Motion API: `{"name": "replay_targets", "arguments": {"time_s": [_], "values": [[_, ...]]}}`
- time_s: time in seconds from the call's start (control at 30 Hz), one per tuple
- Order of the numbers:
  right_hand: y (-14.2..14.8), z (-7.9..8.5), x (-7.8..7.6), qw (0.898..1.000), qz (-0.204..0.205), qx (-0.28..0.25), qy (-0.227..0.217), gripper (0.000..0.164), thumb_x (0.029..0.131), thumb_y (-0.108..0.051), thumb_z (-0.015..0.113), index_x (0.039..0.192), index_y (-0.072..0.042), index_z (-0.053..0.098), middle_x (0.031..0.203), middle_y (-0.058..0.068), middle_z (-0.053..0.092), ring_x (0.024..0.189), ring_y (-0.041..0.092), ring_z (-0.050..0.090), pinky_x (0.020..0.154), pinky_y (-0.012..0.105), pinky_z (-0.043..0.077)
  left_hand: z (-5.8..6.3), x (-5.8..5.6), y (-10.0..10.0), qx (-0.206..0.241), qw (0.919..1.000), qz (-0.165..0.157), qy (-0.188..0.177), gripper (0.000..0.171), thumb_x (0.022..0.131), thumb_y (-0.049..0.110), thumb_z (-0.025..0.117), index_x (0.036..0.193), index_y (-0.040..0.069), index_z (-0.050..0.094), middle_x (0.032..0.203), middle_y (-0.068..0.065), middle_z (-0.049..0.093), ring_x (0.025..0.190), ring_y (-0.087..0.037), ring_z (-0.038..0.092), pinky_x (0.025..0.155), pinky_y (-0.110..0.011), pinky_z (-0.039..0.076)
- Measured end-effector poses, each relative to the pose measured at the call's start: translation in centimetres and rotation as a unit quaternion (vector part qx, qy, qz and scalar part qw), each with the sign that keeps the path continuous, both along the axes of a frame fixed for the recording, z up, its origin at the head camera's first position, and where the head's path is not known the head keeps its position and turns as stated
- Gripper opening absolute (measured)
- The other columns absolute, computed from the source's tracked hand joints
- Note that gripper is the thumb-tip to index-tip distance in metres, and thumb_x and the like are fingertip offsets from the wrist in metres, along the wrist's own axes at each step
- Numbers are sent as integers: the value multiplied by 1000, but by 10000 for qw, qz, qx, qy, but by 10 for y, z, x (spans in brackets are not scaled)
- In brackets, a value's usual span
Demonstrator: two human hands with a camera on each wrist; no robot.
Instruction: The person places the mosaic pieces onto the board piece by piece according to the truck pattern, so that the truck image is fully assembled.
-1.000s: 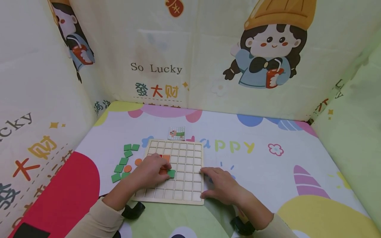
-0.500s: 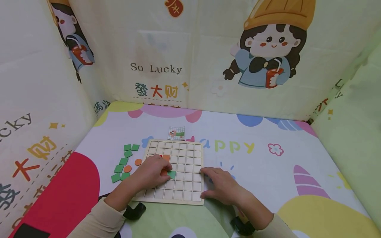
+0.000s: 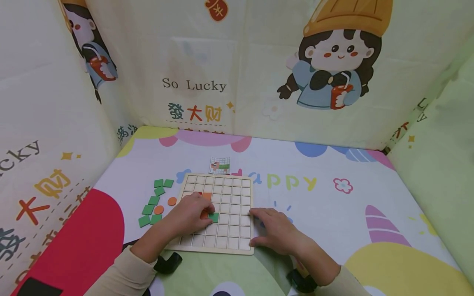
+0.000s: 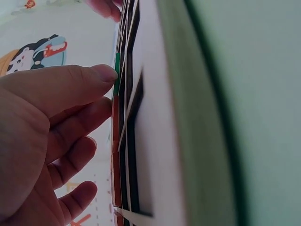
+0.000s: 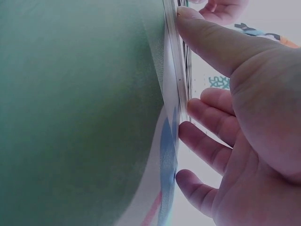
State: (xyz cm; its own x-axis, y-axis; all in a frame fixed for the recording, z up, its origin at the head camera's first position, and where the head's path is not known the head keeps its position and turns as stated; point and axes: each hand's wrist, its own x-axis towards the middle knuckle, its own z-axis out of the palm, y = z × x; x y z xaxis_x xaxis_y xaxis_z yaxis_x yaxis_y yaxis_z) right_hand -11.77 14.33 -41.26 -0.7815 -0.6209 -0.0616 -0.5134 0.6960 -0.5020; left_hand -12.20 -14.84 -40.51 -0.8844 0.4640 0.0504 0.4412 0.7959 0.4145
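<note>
Head view: I see a left hand [image 3: 189, 213] and a right hand [image 3: 275, 231] working at a wooden grid board [image 3: 233, 220] on the table [image 3: 318, 205].
Green square tile [image 3: 214, 218]: over a cell just beside an orange square tile [image 3: 204, 215], looking nearly level with the grid; fingers cover part of it, so I can't tell whether it is fully seated.
Left grip: thumb and forefinger lightly pinching the green square tile.
Right grip: relaxed, holding nothing, thumb and fingertips against the board's right edge.
Pieces waiting: loose green squares [image 3: 154, 200] and orange discs [image 3: 172, 201], left of the board.
Printed card [image 3: 220, 165]: just past the board's far edge.
Tile trouble: an uneven release could leave one corner riding on a divider.
Board trouble: with the right hand away, a sideways push might skid it.
Sleeve trouble: the left forearm [image 3: 152, 241] lies near those pieces; drawing back low could scatter them.
</note>
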Motion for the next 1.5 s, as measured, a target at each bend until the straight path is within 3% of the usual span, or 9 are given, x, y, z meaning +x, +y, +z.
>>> {"name": "replay_targets", "arguments": {"time_s": [0.17, 0.47, 0.67, 1.03, 1.23, 1.37, 1.5], "values": [[0, 0, 0, 10000, 2, -9, 15, 74, 79, -36, 85, 139, -7, 52, 138, 13, 56, 127, 35, 51, 99, 59, 40, 0, 1, 0, 50, 10000, 7, -52, 16, 81, 18, 83, 95, 16, 75, 86, 12, 62, 84, -12, 45, 69, -29, 41], [1, -2, 0, 10000, -29, -23, -78, 75, 80, -37, 84, 141, -8, 51, 139, 12, 55, 129, 35, 49, 100, 59, 39, 9, 5, -7, 268, 9989, 346, -194, 21, 83, 18, 81, 102, 14, 74, 95, 7, 64, 94, -16, 51, 78, -36, 47], [1, -2, 0, 9999, -32, -25, -108, 75, 80, -38, 84, 141, -8, 51, 140, 11, 55, 129, 34, 49, 100, 59, 38, 15, 4, -23, 184, 9991, 375, -95, 22, 84, 16, 80, 104, 12, 74, 99, 4, 66, 99, -21, 55, 82, -39, 48], [1, -1, 0, 9999, -27, 2, -129, 75, 80, -38, 84, 141, -8, 51, 140, 10, 54, 129, 34, 49, 100, 59, 38, 25, 6, -54, 116, 9924, 1079, -574, 35, 80, 21, 85, 113, 12, 73, 111, -6, 64, 106, -28, 54, 80, -42, 55], [1, -1, 0, 9999, -51, 11, -126, 75, 81, -40, 83, 141, -9, 51, 141, 10, 54, 129, 33, 49, 101, 58, 38, 29, 8, -69, 142, 9904, 1300, -456, 36, 82, 16, 83, 116, 8, 72, 113, -10, 65, 112, -35, 53, 80, -45, 57], [1, -2, 0, 10000, -6, -26, -75, 75, 80, -39, 84, 141, -8, 51, 140, 10, 55, 129, 33, 49, 99, 59, 39, 29, 10, -82, 124, 9893, 1402, -380, 39, 80, 16, 84, 115, 6, 72, 111, -13, 64, 110, -37, 52, 73, -42, 59], [1, -2, -1, 10000, 10, -17, -51, 75, 80, -38, 84, 140, -8, 52, 140, 10, 55, 129, 33, 49, 100, 58, 39, 28, 14, -94, 96, 9868, 1522, -537, 42, 77, 17, 86, 115, 5, 72, 110, -17, 62, 106, -39, 52, 66, -40, 59]]}}
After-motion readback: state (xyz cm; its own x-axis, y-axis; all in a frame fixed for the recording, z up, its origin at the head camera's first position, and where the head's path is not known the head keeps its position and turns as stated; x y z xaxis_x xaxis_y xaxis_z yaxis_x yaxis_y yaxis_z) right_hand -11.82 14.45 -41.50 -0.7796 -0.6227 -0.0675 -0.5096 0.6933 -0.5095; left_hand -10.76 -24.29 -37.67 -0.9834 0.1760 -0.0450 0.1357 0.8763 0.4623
